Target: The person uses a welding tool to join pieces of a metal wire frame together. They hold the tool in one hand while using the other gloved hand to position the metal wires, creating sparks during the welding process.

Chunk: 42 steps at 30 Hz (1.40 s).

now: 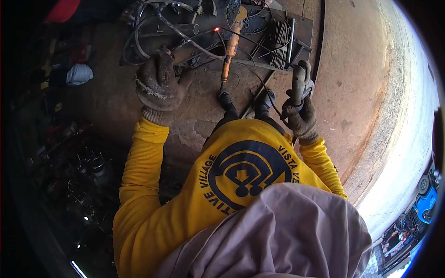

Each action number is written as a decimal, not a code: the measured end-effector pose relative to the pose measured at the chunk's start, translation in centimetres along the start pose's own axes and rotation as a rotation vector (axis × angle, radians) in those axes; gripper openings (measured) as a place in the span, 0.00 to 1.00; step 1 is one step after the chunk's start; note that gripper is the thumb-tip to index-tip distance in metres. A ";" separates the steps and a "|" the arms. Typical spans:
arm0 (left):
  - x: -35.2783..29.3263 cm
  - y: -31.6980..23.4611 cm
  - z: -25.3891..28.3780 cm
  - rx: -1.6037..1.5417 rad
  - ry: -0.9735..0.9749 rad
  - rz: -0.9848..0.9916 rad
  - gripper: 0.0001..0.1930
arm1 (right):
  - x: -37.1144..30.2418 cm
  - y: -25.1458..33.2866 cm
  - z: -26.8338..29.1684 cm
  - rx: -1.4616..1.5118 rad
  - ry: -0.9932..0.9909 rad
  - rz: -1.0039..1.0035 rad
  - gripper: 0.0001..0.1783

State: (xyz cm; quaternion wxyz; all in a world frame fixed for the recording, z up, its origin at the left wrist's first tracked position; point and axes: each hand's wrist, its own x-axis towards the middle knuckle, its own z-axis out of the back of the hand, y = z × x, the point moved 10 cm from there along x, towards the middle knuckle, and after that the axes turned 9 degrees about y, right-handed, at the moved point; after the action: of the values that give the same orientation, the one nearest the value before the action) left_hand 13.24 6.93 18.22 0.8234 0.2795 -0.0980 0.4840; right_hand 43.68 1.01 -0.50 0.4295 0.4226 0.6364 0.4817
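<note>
My right hand (301, 121), in a worn knitted glove, is closed round a welding electrode holder (300, 82). A thin dark welding rod (259, 45) runs from its jaws up to the left, over the work. An orange-red glow (217, 29) shows beside the rod's far end, on a bent metal tube frame (187, 38). My left hand (160, 85), gloved too, is at the frame's near left side with its thumb spread out to the right. Whether its fingertips touch the tube is hard to see.
An orange angle grinder (231, 52) lies across the low metal worktable (303, 31), right of the frame. Several thin rods (280, 42) are bundled there. A cable (263, 83) hangs toward my feet. Dark machine parts (88, 171) crowd the left; a white bundle (79, 74) lies farther up.
</note>
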 end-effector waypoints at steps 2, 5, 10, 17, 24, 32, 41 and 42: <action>-0.1 0.1 0.2 0.009 0.031 0.011 0.50 | 0.6 0.0 -0.4 -0.025 0.024 -0.001 0.28; 0.0 0.3 0.0 -0.013 0.026 0.004 0.48 | 0.9 0.5 -0.9 -0.054 0.018 -0.024 0.27; -0.3 -0.2 0.4 -0.001 -0.003 0.016 0.46 | 0.9 0.0 -0.7 -0.081 0.003 -0.034 0.26; -1.5 0.1 0.1 -0.082 -0.084 0.025 0.33 | 0.9 0.2 -0.6 -0.150 0.007 -0.050 0.26; -1.7 -0.7 0.1 -0.032 -0.066 -0.026 0.43 | 1.2 0.8 -0.9 -0.144 0.031 -0.029 0.26; -1.6 -0.7 0.8 -0.087 -0.118 0.028 0.32 | 1.2 0.1 -0.6 -0.192 0.045 -0.038 0.26; -0.1 -0.2 0.6 -0.248 0.052 0.003 0.35 | 2.9 5.9 -3.2 -0.535 0.096 0.202 0.38; -0.1 -0.2 0.8 -0.238 0.042 0.003 0.35 | 2.8 4.7 -2.7 -0.379 0.057 0.122 0.36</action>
State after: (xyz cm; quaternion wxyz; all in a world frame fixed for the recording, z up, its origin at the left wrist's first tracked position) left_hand 13.50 6.36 18.73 0.8520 0.1695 -0.1379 0.4758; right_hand 40.97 3.86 4.19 0.4533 0.3581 0.5194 0.6297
